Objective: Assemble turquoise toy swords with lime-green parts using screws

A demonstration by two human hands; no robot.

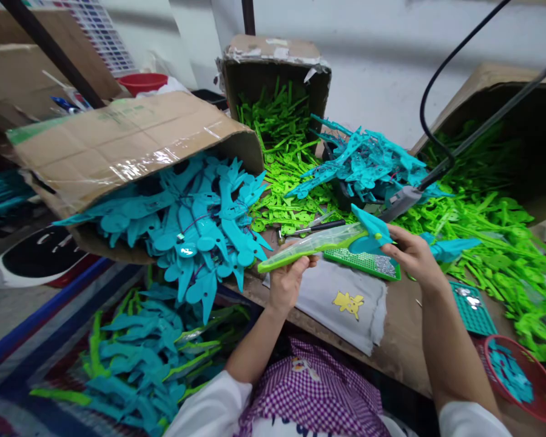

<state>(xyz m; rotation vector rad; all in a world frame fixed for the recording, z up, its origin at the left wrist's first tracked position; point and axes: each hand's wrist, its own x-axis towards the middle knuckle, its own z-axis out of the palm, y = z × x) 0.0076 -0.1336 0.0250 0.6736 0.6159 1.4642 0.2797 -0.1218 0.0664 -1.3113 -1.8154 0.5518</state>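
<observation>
Head view: holding a green-and-blue plastic piece (325, 238) above the grey cloth (318, 300). Gripping its green edge (273, 262) with left hand (286, 284), fingers curled; pinching its blue end (366, 244) with right hand (416, 260). Looks light, stiff, probably slippery, maybe crackable along clear side (304, 244). Best held at green edge and blue end.

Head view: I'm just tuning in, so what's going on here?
A person is holding one long piece in both bare hands above a worktable. The left hand grips its green-and-clear length, and the right hand is at its blue end. Below are a grey cloth and a green tray with small silvery bits at one end. On the person's left, blue parts spill from a cardboard box; loose green parts lie farther back.
</observation>
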